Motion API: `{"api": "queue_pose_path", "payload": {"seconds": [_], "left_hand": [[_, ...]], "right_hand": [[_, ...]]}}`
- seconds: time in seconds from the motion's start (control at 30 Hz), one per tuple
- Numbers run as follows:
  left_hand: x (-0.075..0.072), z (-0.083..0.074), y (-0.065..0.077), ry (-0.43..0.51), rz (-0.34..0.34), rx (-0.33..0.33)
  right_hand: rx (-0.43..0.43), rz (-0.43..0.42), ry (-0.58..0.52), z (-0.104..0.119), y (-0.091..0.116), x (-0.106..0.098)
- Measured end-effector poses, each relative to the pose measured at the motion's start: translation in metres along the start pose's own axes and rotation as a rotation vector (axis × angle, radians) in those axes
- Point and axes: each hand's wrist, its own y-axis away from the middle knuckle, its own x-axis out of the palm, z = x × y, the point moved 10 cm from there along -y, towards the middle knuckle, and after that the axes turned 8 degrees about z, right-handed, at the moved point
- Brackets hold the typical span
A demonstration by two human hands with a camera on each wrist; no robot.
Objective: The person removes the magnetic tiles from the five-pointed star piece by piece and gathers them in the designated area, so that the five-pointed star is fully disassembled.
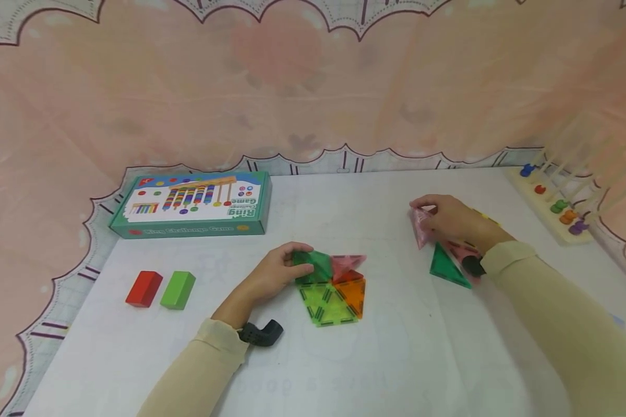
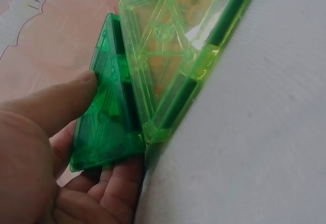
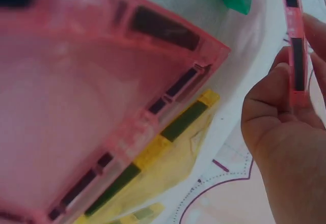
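My left hand [image 1: 271, 273] pinches a dark green triangular magnetic tile [image 2: 104, 102], thumb on one face and fingers at its lower edge. That tile touches a cluster on the table: lime green tiles [image 1: 327, 305], an orange tile [image 1: 353, 296], a red one partly hidden, and a pink tile [image 1: 346, 264] tilted up at the back. Off to the right, my right hand [image 1: 456, 220] pinches a pink magnetic tile [image 1: 421, 227], seen edge-on in the right wrist view. Close under that wrist are a green triangle tile [image 1: 447, 268], another pink tile [image 3: 66, 91] and yellow tiles [image 3: 168, 142].
A green ring game box [image 1: 198, 229] lies at the back left. Nearer stand a red block [image 1: 144, 289] and a green block [image 1: 178, 290]. A wooden peg board [image 1: 550, 205] with small coloured figures stands at the far right. A patterned cloth [image 1: 313, 87] hangs behind the white table.
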Motion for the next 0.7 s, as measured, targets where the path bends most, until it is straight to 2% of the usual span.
{"api": "queue_pose_path", "payload": {"seconds": [0.23, 0.4, 0.47, 0.57, 0.7], "left_hand": [[0.002, -0.001, 0.001, 0.005, -0.001, -0.005], [0.002, -0.002, 0.000, 0.007, -0.003, 0.003], [0.002, -0.002, -0.001, 0.002, -0.010, 0.004], [0.001, 0.000, -0.002, -0.002, -0.014, 0.000], [0.000, 0.003, -0.003, 0.003, -0.012, -0.003]], "right_hand": [[-0.024, -0.048, 0.054, 0.004, -0.009, -0.006], [0.011, -0.084, 0.120, 0.001, 0.003, -0.016], [0.013, -0.091, 0.106, 0.000, 0.010, -0.018], [-0.007, -0.086, 0.058, 0.003, 0.020, -0.014], [-0.098, -0.049, -0.006, 0.023, 0.028, 0.007]]}}
